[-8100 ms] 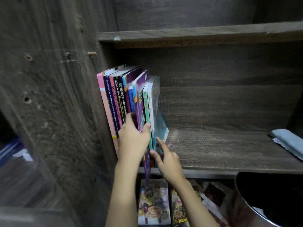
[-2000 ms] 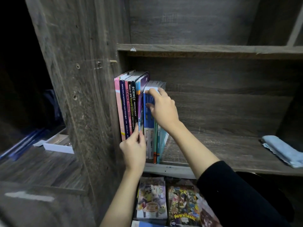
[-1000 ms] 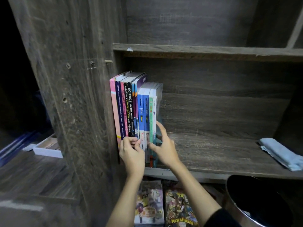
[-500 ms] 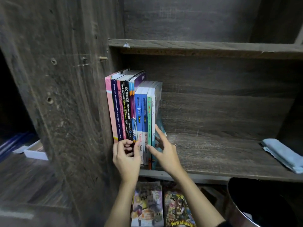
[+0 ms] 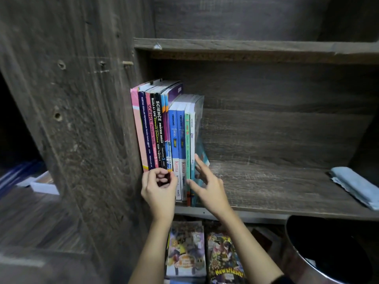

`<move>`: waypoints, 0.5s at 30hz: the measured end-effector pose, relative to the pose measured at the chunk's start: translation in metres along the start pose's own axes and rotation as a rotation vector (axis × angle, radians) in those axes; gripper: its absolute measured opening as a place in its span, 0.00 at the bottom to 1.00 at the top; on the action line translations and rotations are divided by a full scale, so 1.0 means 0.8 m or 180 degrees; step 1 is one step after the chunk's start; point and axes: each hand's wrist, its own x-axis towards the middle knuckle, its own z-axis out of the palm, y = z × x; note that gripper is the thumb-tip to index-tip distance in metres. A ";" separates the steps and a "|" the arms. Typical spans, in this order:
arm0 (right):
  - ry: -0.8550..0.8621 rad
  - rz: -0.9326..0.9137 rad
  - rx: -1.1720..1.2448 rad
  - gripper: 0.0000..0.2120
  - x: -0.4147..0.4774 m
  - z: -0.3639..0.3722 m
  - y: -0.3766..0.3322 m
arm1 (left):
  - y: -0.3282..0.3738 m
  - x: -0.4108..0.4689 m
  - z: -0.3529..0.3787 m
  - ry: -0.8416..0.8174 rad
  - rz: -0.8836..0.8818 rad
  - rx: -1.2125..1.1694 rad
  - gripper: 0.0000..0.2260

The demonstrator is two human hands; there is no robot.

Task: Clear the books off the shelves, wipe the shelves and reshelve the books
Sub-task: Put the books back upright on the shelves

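Note:
A row of books (image 5: 164,128) stands upright at the left end of the middle shelf (image 5: 266,187), against the side panel. My left hand (image 5: 159,189) is at the lower spines of the dark and pink books, fingers curled against them. My right hand (image 5: 207,185) rests with straight fingers on the lower edge of the rightmost thin books, thumb on the spines. A folded light blue cloth (image 5: 354,185) lies at the shelf's right end. The upper shelf (image 5: 246,47) holds nothing visible.
Below the middle shelf lie comic books (image 5: 205,253) with colourful covers. A dark round bin (image 5: 328,253) stands at the lower right. The cabinet's side panel (image 5: 82,119) fills the left; past it, a white box (image 5: 43,183) on a lower surface.
My right hand came down from the tops of the blue books to their lower edge. The books now stand straighter and pushed in. My left hand stayed at the lower spines.

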 end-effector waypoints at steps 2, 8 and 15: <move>0.0073 -0.0001 -0.0081 0.34 -0.002 0.003 -0.001 | 0.000 -0.003 0.004 0.0016 0.0002 -0.0016 0.08; 0.0015 -0.0089 -0.0267 0.39 -0.005 -0.004 -0.019 | 0.025 0.011 -0.006 -0.0195 0.0810 0.0276 0.09; 0.0289 -0.0720 -0.0249 0.38 0.041 -0.036 -0.093 | 0.104 0.088 0.005 -0.0183 0.1530 0.1988 0.23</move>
